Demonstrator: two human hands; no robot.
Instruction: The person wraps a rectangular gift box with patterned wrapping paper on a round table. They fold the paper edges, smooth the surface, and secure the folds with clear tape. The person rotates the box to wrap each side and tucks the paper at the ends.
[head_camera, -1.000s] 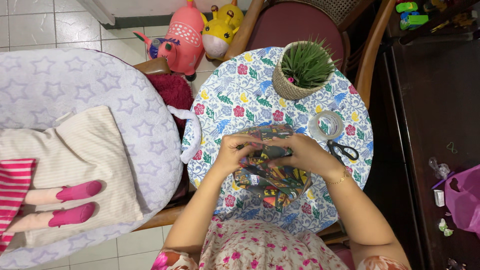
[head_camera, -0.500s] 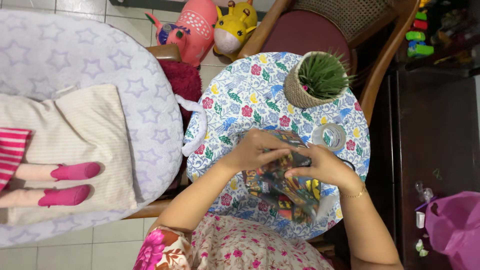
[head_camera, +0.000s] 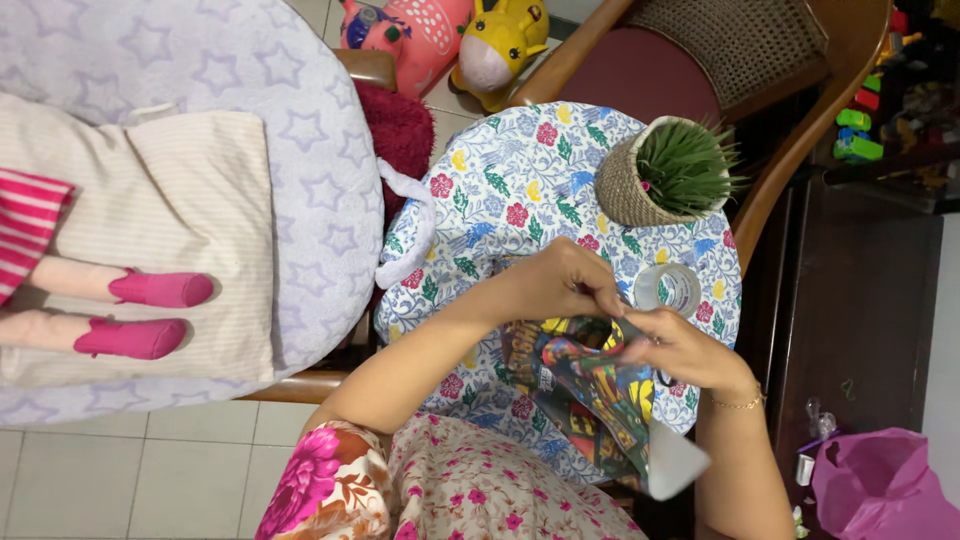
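My left hand (head_camera: 556, 282) and my right hand (head_camera: 680, 350) meet over a round table with a floral cloth (head_camera: 500, 190). Both pinch the top edge of a sheet of colourful printed wrapping paper (head_camera: 590, 400), which hangs down toward my lap with its white underside showing at the lower corner. What the paper wraps is hidden under my fingers. A roll of clear tape (head_camera: 668, 288) lies on the cloth just beyond my right hand. A thin bracelet circles my right wrist.
A small woven pot of green grass (head_camera: 665, 172) stands at the table's far side. A wooden chair with a red seat (head_camera: 650, 70) is behind it. A star-print cushion with a doll's pink feet (head_camera: 150, 300) lies left. Plush toys (head_camera: 440, 35), a dark cabinet (head_camera: 850, 300), a purple bag (head_camera: 880, 490).
My hands have stayed together on the wrapping paper, shifting slightly right on the table. The scissors seen beside the tape a second ago are now hidden by my right hand.
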